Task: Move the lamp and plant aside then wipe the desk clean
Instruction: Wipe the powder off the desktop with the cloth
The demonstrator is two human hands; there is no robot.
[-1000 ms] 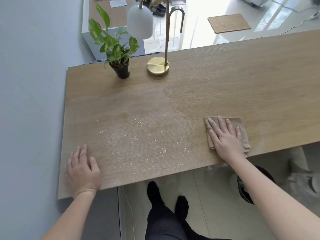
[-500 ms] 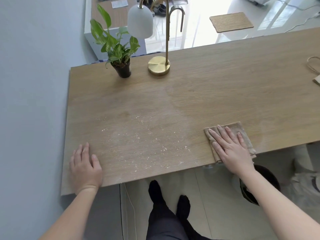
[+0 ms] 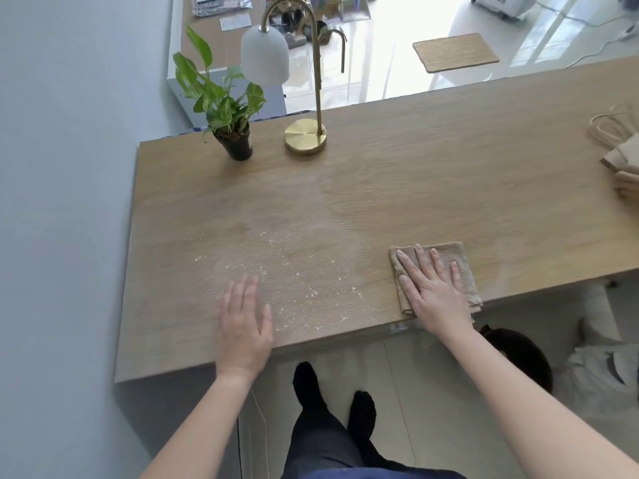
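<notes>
Lamp point(image 3: 305, 141) and plant point(image 3: 238, 146) are found set at far-left corner of desk point(image 3: 432, 174), just beside each other but apart; placement judged deliberate, to free the near surface for wiping. Crumbs point(image 3: 294, 281) are noted scattered over near-centre area, not yet cleared.

Cloth point(image 3: 449, 257) is laid folded flat at near edge, right of crumbs. Right hand point(image 3: 432, 292) is pressed palm-down on it, fingers straight and slightly fanned, nothing pinched; pressure presumably applied for a sweep.

Left hand point(image 3: 243, 323) is rested flat on bare wood at near edge, at left fringe of crumbs; fingers extended and close together, thumb out, nothing held. Judged a brace for body wt.

Paper bags point(image 3: 619, 150) are seen at far right, untouched.
</notes>
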